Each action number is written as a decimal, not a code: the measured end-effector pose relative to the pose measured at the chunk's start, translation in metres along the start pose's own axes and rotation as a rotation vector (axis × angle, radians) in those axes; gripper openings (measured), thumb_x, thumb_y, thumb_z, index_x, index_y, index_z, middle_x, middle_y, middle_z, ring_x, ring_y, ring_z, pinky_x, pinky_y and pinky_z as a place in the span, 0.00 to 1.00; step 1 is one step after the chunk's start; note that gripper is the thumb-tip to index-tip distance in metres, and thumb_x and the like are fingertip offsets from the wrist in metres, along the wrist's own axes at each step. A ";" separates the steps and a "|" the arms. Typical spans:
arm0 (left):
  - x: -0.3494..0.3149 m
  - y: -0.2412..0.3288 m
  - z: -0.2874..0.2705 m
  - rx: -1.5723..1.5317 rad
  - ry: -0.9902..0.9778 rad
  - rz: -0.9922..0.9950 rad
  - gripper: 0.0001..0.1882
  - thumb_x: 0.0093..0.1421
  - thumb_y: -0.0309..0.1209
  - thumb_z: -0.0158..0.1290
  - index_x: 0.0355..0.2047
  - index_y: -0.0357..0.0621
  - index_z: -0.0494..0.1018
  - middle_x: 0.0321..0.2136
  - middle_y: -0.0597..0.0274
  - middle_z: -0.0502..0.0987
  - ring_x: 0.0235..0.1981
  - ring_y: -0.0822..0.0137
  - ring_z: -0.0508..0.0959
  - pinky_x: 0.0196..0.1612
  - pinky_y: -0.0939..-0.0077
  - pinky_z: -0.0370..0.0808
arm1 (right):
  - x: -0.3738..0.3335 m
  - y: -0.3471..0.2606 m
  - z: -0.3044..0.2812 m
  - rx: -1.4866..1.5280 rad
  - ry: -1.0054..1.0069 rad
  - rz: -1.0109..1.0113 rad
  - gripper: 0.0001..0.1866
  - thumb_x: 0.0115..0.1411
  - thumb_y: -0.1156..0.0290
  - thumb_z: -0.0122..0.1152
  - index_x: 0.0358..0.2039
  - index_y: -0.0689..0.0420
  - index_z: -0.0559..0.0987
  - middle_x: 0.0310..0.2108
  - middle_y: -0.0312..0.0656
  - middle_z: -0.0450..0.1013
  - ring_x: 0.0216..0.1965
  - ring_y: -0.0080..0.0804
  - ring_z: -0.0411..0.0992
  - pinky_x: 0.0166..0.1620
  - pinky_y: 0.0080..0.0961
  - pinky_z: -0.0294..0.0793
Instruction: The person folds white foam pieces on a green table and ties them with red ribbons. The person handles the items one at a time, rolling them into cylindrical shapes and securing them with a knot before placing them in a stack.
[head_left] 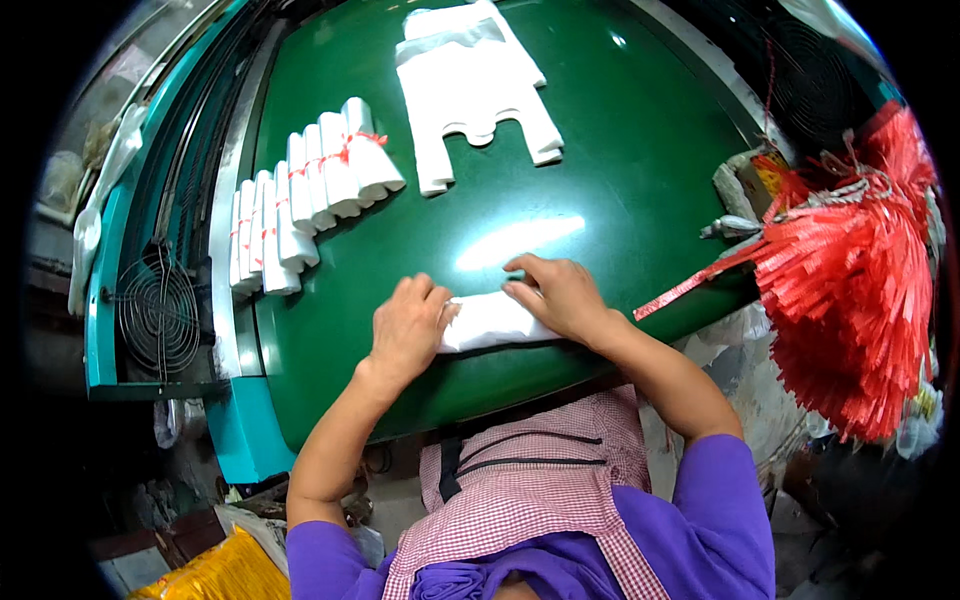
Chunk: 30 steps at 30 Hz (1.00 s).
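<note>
On the near part of the green table [330,330] lies a rolled bundle of white plastic bags [490,325], running left to right. My left hand [408,322] is closed on its left end, with the thumb against the plastic. Over the right end my right hand [562,298] is curled, its thumb and forefinger a little apart at the far edge of the roll. Farther up the table, a flat stack of white handled plastic bags [470,75] is spread out. To the left, several finished white rolls [312,180] tied with red strips stand in a row.
A large bunch of red plastic strips [850,290] hangs at the right, one strip [690,285] reaching across the table edge. Metal rails and a round wire fan guard [160,312] border the left side. A yellow package [220,570] is at lower left.
</note>
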<state>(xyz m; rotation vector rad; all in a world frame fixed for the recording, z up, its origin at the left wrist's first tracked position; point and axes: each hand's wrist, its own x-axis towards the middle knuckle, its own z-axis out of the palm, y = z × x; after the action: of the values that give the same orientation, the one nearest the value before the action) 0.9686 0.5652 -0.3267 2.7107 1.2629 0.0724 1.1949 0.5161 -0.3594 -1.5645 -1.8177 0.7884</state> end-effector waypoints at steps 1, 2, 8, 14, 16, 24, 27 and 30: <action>0.004 0.005 0.001 -0.088 0.067 0.086 0.14 0.56 0.36 0.59 0.41 0.44 0.75 0.41 0.55 0.74 0.43 0.53 0.74 0.42 0.62 0.74 | 0.003 0.006 0.005 0.065 0.054 -0.019 0.16 0.57 0.65 0.62 0.41 0.63 0.76 0.38 0.51 0.75 0.34 0.48 0.75 0.38 0.39 0.75; 0.007 0.008 0.004 -0.176 0.134 0.165 0.16 0.56 0.36 0.59 0.42 0.43 0.74 0.43 0.55 0.73 0.45 0.53 0.73 0.44 0.62 0.73 | 0.005 0.010 0.008 0.131 0.103 -0.042 0.15 0.58 0.66 0.61 0.41 0.63 0.75 0.37 0.50 0.75 0.32 0.46 0.76 0.37 0.37 0.75; 0.010 0.009 0.016 -0.509 -0.173 0.120 0.25 0.51 0.38 0.63 0.45 0.39 0.71 0.39 0.53 0.73 0.41 0.54 0.74 0.46 0.64 0.71 | -0.089 0.040 -0.025 1.012 0.825 0.161 0.19 0.64 0.70 0.56 0.53 0.62 0.67 0.32 0.41 0.73 0.23 0.20 0.68 0.25 0.16 0.68; -0.019 0.017 0.020 -0.737 -0.083 0.163 0.18 0.55 0.34 0.59 0.43 0.38 0.71 0.35 0.52 0.74 0.37 0.52 0.76 0.42 0.65 0.72 | -0.090 0.088 -0.071 1.447 0.708 0.384 0.08 0.66 0.69 0.55 0.43 0.58 0.73 0.27 0.33 0.70 0.20 0.17 0.63 0.22 0.14 0.60; -0.043 0.018 0.015 -0.939 -0.184 -0.005 0.17 0.57 0.33 0.59 0.44 0.38 0.71 0.35 0.56 0.76 0.37 0.64 0.77 0.42 0.71 0.72 | -0.060 0.078 -0.066 1.453 0.641 0.339 0.07 0.65 0.68 0.55 0.39 0.57 0.73 0.25 0.33 0.69 0.20 0.17 0.63 0.22 0.14 0.60; -0.106 -0.009 0.021 -1.810 -0.024 -0.356 0.16 0.60 0.27 0.55 0.48 0.34 0.71 0.40 0.60 0.78 0.39 0.73 0.78 0.44 0.78 0.74 | -0.069 0.053 -0.032 1.373 0.880 0.315 0.14 0.66 0.69 0.54 0.50 0.57 0.68 0.31 0.38 0.72 0.22 0.21 0.67 0.25 0.18 0.69; -0.100 -0.007 0.030 -1.947 -0.082 -0.294 0.19 0.61 0.29 0.55 0.50 0.34 0.70 0.41 0.59 0.79 0.38 0.72 0.79 0.44 0.77 0.76 | -0.051 0.104 -0.067 1.503 0.913 0.334 0.08 0.66 0.69 0.54 0.44 0.56 0.72 0.31 0.37 0.73 0.23 0.22 0.67 0.24 0.17 0.69; -0.087 0.003 0.023 -2.026 -0.115 -0.201 0.21 0.61 0.30 0.56 0.52 0.34 0.69 0.42 0.59 0.78 0.40 0.71 0.78 0.46 0.75 0.75 | 0.003 0.156 -0.089 1.637 0.844 0.249 0.06 0.66 0.68 0.54 0.39 0.57 0.74 0.27 0.35 0.70 0.22 0.21 0.65 0.23 0.16 0.66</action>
<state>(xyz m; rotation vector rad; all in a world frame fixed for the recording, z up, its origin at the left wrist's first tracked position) 0.9173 0.4938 -0.3476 0.7978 0.5789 0.6780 1.3614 0.5427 -0.4222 -0.6840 -0.0566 1.0234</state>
